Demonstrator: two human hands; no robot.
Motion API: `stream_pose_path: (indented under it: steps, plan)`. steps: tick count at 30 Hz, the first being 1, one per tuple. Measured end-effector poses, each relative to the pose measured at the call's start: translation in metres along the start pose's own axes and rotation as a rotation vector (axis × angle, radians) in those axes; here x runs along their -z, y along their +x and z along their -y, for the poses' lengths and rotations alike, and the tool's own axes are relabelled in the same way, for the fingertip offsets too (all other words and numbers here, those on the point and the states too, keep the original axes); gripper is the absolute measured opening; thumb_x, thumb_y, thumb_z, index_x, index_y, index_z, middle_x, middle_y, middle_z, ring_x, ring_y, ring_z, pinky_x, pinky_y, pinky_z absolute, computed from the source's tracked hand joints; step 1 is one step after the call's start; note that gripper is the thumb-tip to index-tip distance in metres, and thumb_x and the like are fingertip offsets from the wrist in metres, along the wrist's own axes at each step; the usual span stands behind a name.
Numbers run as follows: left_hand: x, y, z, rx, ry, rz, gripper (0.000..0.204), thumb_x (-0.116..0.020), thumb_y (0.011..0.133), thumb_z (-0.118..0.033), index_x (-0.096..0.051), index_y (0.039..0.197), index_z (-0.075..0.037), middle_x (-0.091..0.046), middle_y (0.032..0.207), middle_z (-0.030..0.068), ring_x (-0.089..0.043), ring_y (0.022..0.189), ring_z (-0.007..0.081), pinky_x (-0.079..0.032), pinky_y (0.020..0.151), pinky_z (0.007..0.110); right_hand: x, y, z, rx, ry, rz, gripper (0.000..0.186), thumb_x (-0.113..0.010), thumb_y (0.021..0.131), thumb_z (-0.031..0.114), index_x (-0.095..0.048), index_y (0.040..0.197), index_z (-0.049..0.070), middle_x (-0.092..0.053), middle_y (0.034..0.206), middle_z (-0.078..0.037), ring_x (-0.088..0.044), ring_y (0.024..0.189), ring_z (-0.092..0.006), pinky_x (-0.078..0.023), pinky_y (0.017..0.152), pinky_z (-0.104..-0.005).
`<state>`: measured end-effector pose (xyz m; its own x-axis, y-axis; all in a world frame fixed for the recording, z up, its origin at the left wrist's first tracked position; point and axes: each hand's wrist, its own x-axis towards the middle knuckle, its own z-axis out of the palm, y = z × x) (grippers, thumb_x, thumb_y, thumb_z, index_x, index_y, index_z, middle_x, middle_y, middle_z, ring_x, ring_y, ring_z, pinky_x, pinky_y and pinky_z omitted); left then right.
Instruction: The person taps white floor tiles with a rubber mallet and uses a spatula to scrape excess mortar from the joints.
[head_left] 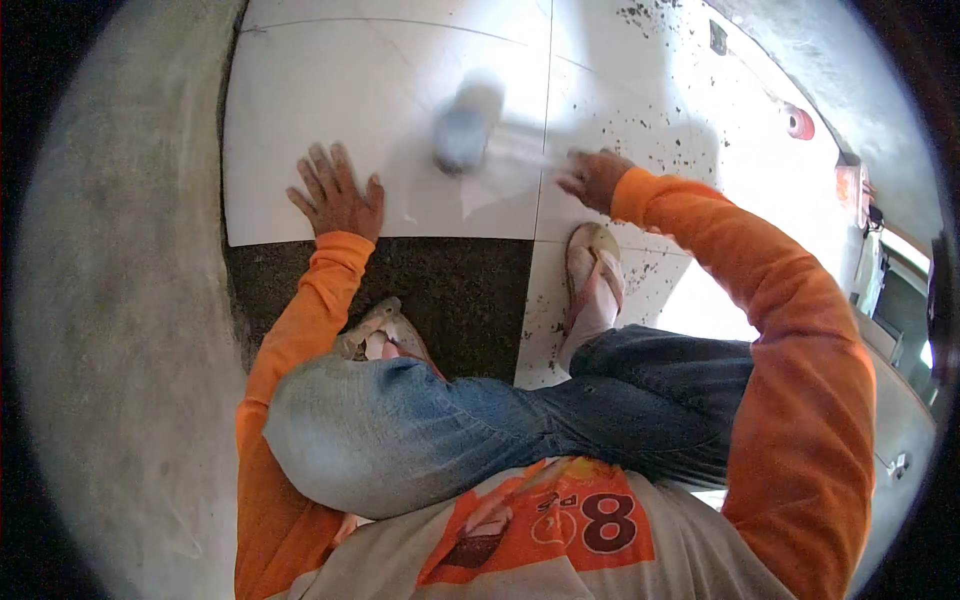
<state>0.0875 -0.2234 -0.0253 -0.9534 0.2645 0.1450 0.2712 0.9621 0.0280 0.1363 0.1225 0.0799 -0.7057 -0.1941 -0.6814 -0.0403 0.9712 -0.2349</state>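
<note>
My left hand [338, 198] lies flat with fingers spread on a large white floor tile [300, 90], close to its near edge. In my right hand [597, 181] is the handle of a mallet [461, 139], blurred by motion. The mallet's pale, rounded head is over the same tile, to the right of my left hand. Whether the head touches the tile I cannot tell. Dark, rough bare floor [470, 290] borders the tile's near edge.
A grey wall [130, 300] runs along the left. My sandalled feet stand on the dark floor and on a neighbouring tile [555, 330]. Dark crumbs dot the tiles on the right. A red roll-shaped object [799, 123] lies at the far right, near another wall.
</note>
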Motion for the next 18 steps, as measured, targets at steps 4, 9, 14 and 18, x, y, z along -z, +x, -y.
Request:
stream_pose_path:
  steps: [4, 9, 14, 18]
  plan:
    - [0.001, 0.004, 0.001, -0.099, 0.057, 0.119, 0.069, -0.031, 0.09, -0.052, -0.018, 0.146, -0.014, -0.011, 0.151, 0.0157, -0.01, 0.138, 0.0399, -0.007, 0.105, 0.065, 0.016, 0.01, 0.011, 0.05, 0.109, -0.186, 0.047, -0.05, 0.088, 0.047, -0.059, 0.1, 0.002, -0.063, 0.091, -0.023, -0.06, 0.089, -0.0388, -0.046, 0.082, -0.0444]
    - [0.004, 0.092, 0.041, -0.267, 0.203, 0.383, 0.07, -0.031, 0.09, -0.056, -0.012, 0.147, -0.021, -0.005, 0.153, 0.0105, -0.007, 0.14, 0.0341, -0.004, 0.108, 0.061, 0.05, 0.027, 0.043, -0.004, 0.157, -0.053, 0.048, -0.046, 0.09, 0.048, -0.058, 0.101, 0.002, -0.063, 0.091, -0.021, -0.06, 0.089, -0.0371, -0.048, 0.079, -0.0444]
    - [-0.029, 0.198, 0.032, 0.287, 0.071, 0.3, 0.068, -0.024, 0.091, -0.057, -0.009, 0.147, -0.022, -0.003, 0.154, 0.0079, -0.003, 0.141, 0.0293, -0.001, 0.11, 0.057, -0.008, 0.028, 0.056, -0.251, 0.528, 0.064, 0.033, -0.047, 0.091, 0.04, -0.053, 0.111, 0.014, -0.063, 0.081, -0.019, -0.064, 0.078, -0.0367, -0.052, 0.069, -0.0484]
    - [-0.102, 0.261, 0.073, 0.815, 0.144, 0.149, 0.069, -0.02, 0.091, -0.057, -0.006, 0.148, -0.02, -0.004, 0.154, 0.0073, -0.002, 0.142, 0.0286, -0.001, 0.111, 0.054, -0.008, 0.038, 0.095, -0.34, 0.727, 0.135, 0.036, -0.046, 0.091, 0.037, -0.053, 0.109, 0.007, -0.064, 0.085, -0.021, -0.063, 0.081, -0.0394, -0.051, 0.073, -0.0482]
